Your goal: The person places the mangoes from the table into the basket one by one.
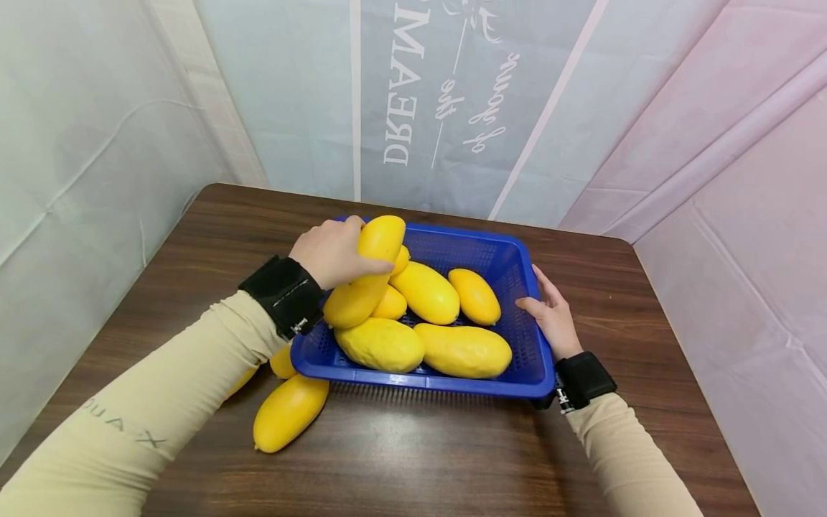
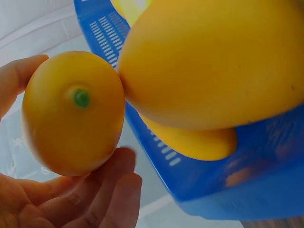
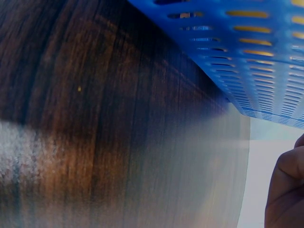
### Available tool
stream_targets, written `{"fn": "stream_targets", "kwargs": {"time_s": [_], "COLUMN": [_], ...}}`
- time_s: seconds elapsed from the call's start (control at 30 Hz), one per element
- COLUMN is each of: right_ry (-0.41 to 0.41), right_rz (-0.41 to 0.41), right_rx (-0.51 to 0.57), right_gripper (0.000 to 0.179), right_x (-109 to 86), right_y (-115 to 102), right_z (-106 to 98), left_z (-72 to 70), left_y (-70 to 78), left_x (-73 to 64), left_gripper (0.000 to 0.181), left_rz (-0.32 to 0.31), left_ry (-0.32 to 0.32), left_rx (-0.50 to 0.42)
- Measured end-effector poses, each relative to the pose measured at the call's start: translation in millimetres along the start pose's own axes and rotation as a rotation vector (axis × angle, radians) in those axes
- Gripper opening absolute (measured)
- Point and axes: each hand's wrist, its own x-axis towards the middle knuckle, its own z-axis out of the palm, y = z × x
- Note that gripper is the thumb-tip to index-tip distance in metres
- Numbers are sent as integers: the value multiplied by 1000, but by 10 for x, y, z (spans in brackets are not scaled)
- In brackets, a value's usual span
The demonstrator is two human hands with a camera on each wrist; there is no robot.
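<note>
My left hand [image 1: 332, 251] grips a smooth yellow mango [image 1: 382, 238] over the left end of a blue plastic basket [image 1: 446, 243]. In the left wrist view, the gripped mango [image 2: 71, 118] shows a green stem spot, with fingers and thumb around its sides. A large yellow fruit [image 1: 349, 307] lies just below that hand, at the basket's left side. My right hand [image 1: 554, 319] holds the basket's right rim, thumb over the inner side and fingers outside. Inside the basket lie several more yellow fruits, among them a long one [image 1: 461, 352] and a bumpy one [image 1: 381, 345] along the near wall.
On the brown wooden table [image 1: 413, 459], a yellow mango [image 1: 291, 413] lies by the basket's near left corner. More yellow fruits [image 1: 282, 361] are beside it, partly hidden by my left forearm. A printed grey curtain [image 1: 439, 93] hangs behind the table's far edge.
</note>
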Motion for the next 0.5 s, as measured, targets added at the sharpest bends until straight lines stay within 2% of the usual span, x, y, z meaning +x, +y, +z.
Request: {"fn": "stream_targets", "kwargs": {"time_s": [0.37,0.5], "right_ry": [-2,-3], "right_rz": [10,12], "right_rx": [-2,-1], "right_gripper": [73,73], "right_x": [-8,-8], "right_y": [-7,-6], "right_z": [-1,-5], "left_z": [112,163], "left_y": [167,206], "left_x": [32,56], "left_gripper": [80,79], "left_rz": [59,89], "left_ry": [-96,-112], "left_rx": [2,60]}}
